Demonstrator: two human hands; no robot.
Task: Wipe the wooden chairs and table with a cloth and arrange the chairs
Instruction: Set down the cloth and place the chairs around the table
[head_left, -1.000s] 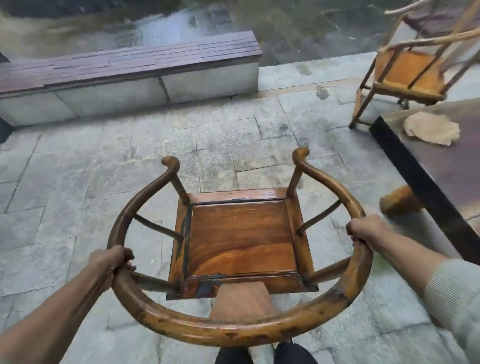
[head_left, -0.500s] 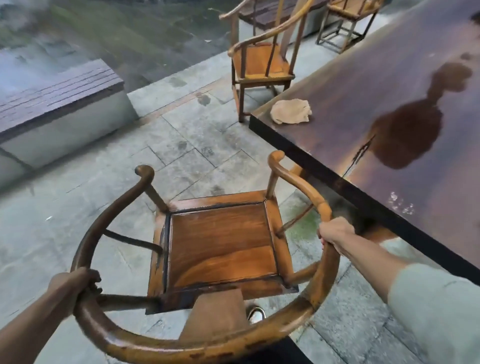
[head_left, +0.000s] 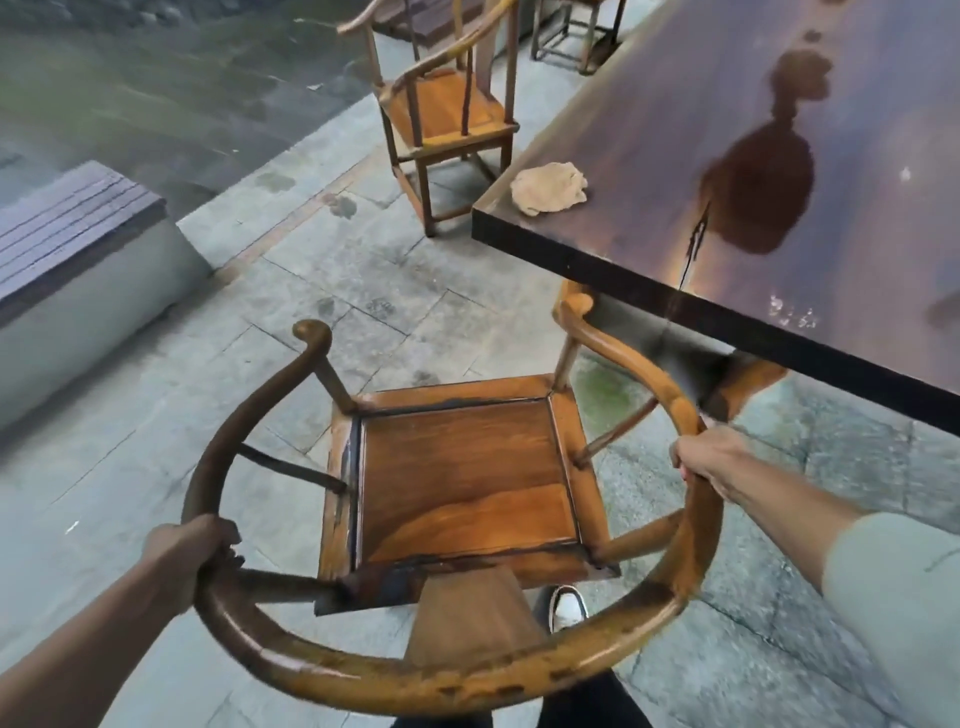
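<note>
A wooden round-backed chair (head_left: 462, 478) stands right below me on the stone floor, its right arm tip just under the table edge. My left hand (head_left: 195, 548) grips the curved rail on the left. My right hand (head_left: 709, 457) grips the rail on the right. The dark wooden table (head_left: 675, 156) fills the upper right, wet and glossy. A crumpled beige cloth (head_left: 548, 187) lies on the table near its corner. A second wooden chair (head_left: 447, 109) stands beyond that corner.
A third chair (head_left: 576, 31) shows partly at the top by the table's far side. A low stone bench with a dark slatted top (head_left: 78, 239) sits at the left. Wet paving runs between bench and table. My shoe (head_left: 569, 608) is under the chair's back.
The view and the held chair have swung right toward the table. The table now fills the upper right and the chair's right arm reaches under its edge. Both hands keep their grip.
</note>
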